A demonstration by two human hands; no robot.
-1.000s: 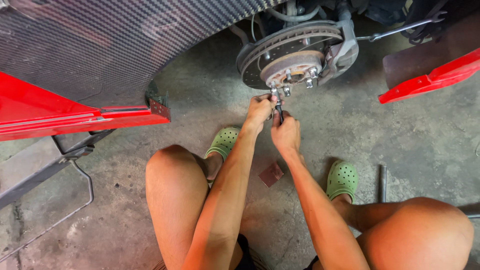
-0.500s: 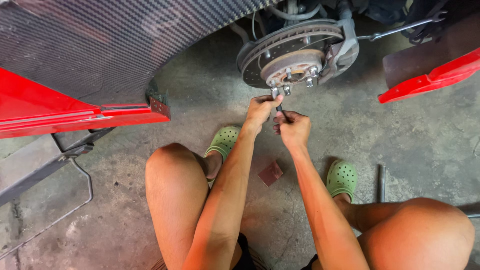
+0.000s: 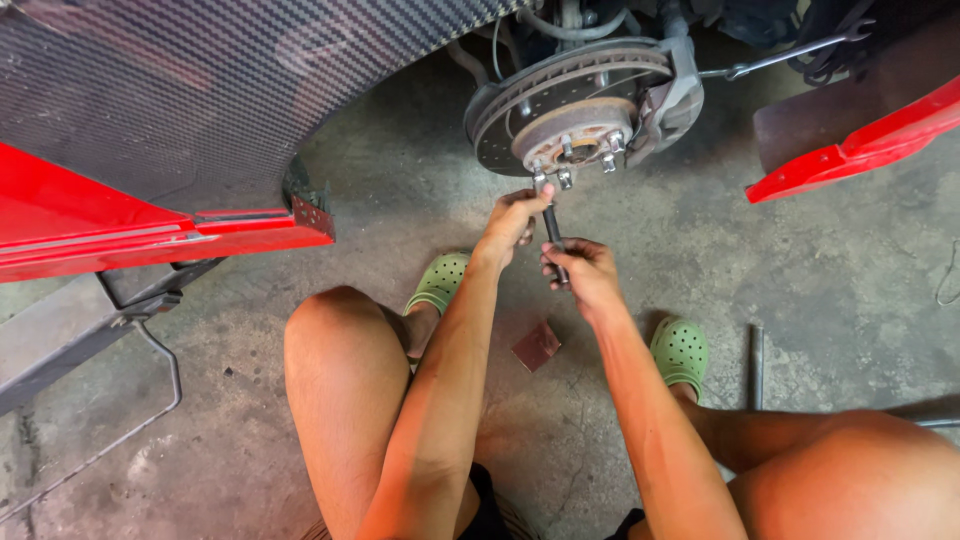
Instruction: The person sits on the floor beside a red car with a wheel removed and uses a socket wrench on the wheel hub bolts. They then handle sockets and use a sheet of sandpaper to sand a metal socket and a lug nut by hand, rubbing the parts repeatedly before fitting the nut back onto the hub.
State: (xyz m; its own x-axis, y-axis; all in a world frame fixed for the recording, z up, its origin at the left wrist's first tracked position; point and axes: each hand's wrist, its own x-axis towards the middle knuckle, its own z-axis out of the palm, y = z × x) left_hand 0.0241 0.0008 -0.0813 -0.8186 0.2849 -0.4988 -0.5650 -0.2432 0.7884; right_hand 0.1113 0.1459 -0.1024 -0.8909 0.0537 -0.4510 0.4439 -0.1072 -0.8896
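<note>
Hands below brake hub (image 3: pixel 578 140): left hand (image 3: pixel 515 220) pinches top of dark tool (image 3: pixel 551 225) at lug stud; right hand (image 3: pixel 578 272) fisted around its handle.

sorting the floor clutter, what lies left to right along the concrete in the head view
bent grey metal rod → left green perforated clog → small brown square pad → right green perforated clog → thin dark metal bar

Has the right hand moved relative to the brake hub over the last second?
Yes. The right hand, gripping the dark tool, has dropped lower, away from the hub. Earlier it sat level with the left hand, just under the studs.
</note>
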